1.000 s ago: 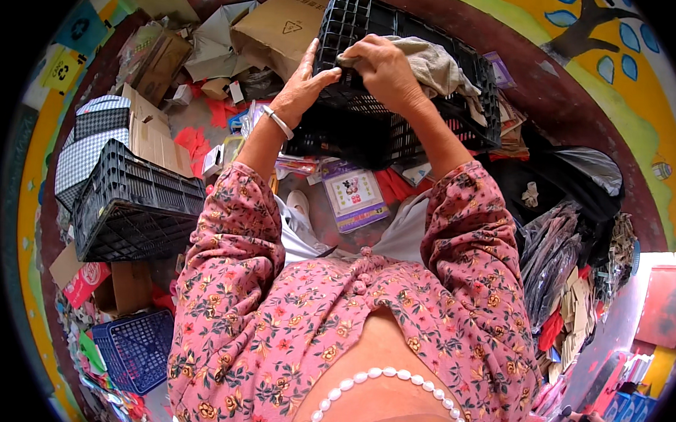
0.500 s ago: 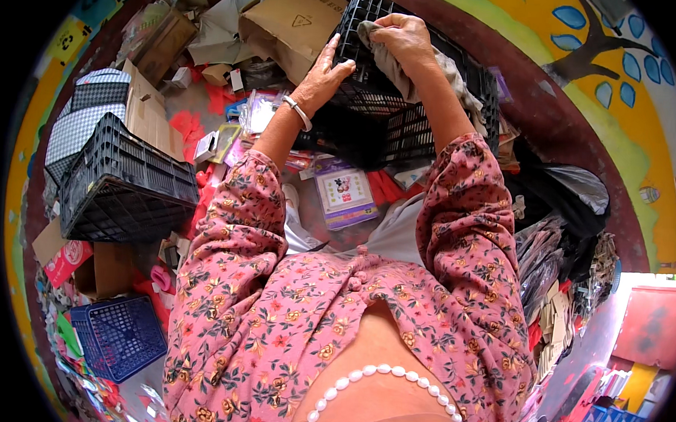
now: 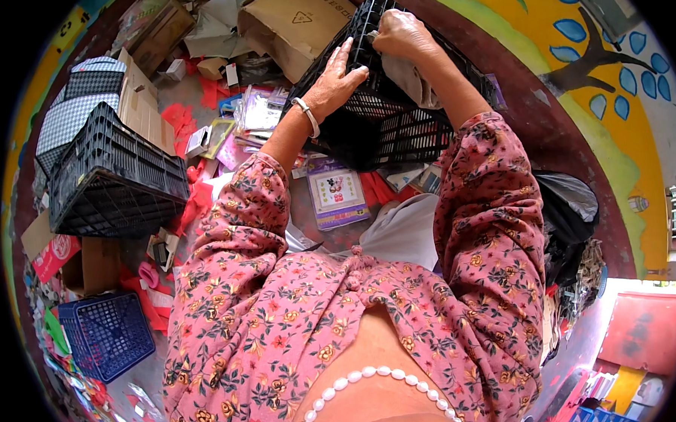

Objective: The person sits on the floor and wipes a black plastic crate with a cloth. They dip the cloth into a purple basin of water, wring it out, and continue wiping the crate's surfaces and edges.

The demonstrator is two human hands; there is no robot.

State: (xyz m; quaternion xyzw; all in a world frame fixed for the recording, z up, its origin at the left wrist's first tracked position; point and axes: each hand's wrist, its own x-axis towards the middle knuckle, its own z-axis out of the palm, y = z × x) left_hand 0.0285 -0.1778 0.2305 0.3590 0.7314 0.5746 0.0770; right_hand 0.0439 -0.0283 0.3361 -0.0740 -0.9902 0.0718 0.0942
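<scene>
A black plastic lattice crate stands tilted on its side in front of me. My left hand, a bracelet on its wrist, lies flat with spread fingers on the crate's near wall. At the crate's upper rim my right hand is closed around a grey-beige cloth, which hangs down over the crate's mesh. Both forearms wear pink flowered sleeves.
A second black crate lies at the left beside a checkered basket. A blue mesh basket sits at lower left. Cardboard boxes, booklets and red scraps litter the ground. A dark rim and painted wall curve at right.
Both hands and the crate have shifted up and to the right in the view. My right hand has moved to the crate's top rim with the cloth; the left hand stays on its wall.
</scene>
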